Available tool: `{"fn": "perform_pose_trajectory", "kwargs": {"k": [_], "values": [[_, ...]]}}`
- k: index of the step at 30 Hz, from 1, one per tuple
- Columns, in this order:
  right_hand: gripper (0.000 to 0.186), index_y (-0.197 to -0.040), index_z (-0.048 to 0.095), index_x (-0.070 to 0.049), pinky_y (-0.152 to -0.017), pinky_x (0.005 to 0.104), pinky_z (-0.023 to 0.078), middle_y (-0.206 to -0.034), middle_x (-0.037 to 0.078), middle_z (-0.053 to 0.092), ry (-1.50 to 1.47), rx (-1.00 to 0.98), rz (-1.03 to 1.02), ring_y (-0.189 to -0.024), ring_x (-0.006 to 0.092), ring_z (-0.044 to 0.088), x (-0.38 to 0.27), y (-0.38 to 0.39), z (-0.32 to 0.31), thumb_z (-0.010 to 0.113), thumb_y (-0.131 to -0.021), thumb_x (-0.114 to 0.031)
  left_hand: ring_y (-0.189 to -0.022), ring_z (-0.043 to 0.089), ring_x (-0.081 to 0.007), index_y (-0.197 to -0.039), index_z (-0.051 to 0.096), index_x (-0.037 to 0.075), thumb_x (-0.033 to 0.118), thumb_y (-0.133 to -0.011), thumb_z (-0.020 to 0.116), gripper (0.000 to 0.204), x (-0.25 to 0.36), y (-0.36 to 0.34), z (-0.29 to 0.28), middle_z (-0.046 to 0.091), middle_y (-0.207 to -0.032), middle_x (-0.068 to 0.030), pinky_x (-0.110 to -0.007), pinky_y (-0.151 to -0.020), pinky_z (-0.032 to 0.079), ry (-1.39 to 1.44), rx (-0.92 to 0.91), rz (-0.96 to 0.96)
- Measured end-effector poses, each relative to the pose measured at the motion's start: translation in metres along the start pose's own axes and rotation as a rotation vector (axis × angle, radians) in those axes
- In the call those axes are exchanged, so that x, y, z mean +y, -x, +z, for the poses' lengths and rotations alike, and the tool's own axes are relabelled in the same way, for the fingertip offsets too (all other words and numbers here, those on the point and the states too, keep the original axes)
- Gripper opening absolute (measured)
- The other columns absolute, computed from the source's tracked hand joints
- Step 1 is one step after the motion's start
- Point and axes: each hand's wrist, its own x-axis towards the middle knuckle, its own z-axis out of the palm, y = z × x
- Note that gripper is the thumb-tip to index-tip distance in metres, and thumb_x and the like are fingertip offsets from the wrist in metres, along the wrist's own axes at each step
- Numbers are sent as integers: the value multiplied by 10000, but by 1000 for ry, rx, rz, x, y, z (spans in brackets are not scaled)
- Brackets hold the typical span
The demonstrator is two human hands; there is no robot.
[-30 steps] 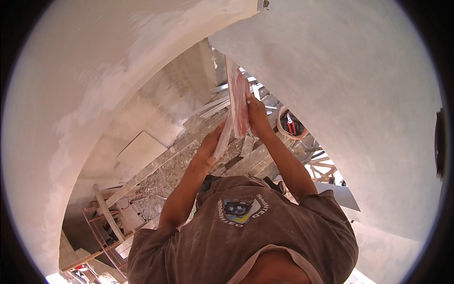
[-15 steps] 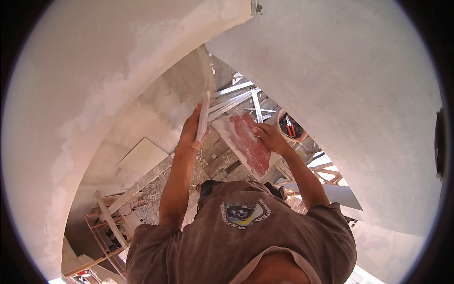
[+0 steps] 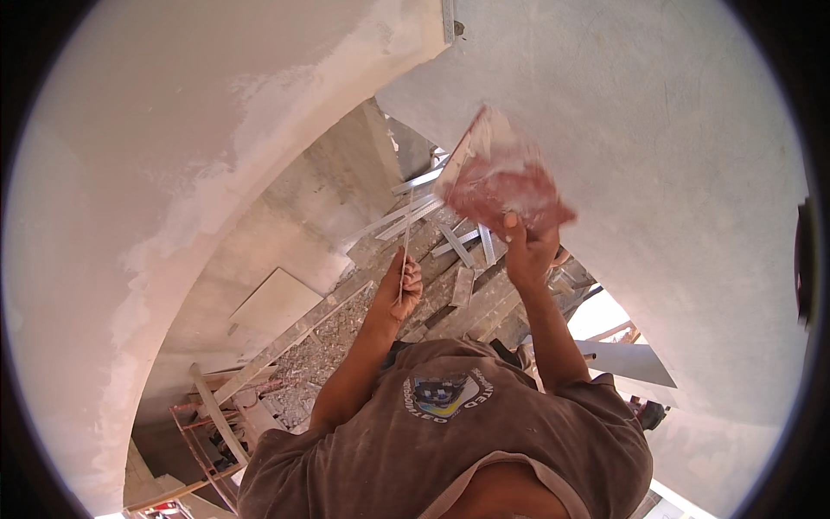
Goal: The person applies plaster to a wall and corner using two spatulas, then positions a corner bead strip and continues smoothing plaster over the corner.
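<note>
A flat red plastering plate (image 3: 506,186), smeared with white plaster and slightly blurred, is gripped at its lower edge by my right hand (image 3: 530,249), the thumb lying on its face. It is in front of the pale curved wall on the right; whether it touches that wall I cannot tell. My left hand (image 3: 403,285) is closed around a thin flat plate (image 3: 406,238) seen edge-on, lower and to the left. The face of that plate is hidden from this angle.
Plastered curved walls (image 3: 683,190) rise on both sides. Below lie metal profiles (image 3: 415,216), wooden planks (image 3: 480,303) and rubble (image 3: 316,350). A pale board (image 3: 275,303) leans at the left, above a rusty metal frame (image 3: 197,445).
My right hand has raised the red plate up and to the right, toward the right wall. My left hand has come lower and rightward with its thin plate. The bucket with red-handled snips is now mostly hidden.
</note>
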Motion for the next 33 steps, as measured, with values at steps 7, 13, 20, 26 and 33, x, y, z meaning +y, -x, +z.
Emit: {"fn": "perform_pose_trajectory", "kwargs": {"k": [7,13,20,26,33], "values": [[464,-1195,498,-66,-1110,524,317,-1355,232,529,-453,-444,-363,-1290,399,489,13,40,44,750,-835,-216,-600,611,-99,-1040,580,19,190,-981,549,183,-2,-12,-3,595,-802,-29,-189,-449,490,-92,-28,50],[611,-1337,516,-33,-1113,534,320,-1386,155,504,-41,-638,-349,-1322,363,459,-5,34,30,735,-790,-193,-559,578,-81,-1025,565,71,267,-1000,526,201,16,-4,26,575,-760,-9,-188,-406,442,-323,96,152],[498,-1336,508,-26,-1008,401,434,-1301,209,546,38,-472,100,-1183,374,548,85,52,20,607,-848,-44,-424,497,-54,-895,533,132,429,-1004,505,318,18,18,82,506,-615,22,-183,-330,353,-670,348,309],[226,-1095,600,43,-700,294,491,-834,58,628,-177,-88,216,-789,96,556,52,-55,3,498,-912,-43,-389,395,-57,-878,517,139,479,-982,525,356,39,35,89,470,-596,31,-203,-337,305,-780,474,331],[271,-996,611,72,-652,324,468,-727,123,607,34,-17,-13,-687,154,546,22,-188,2,513,-932,-173,-439,426,-60,-927,516,143,482,-960,569,344,36,30,59,451,-622,44,-207,-377,326,-795,500,241]]}}
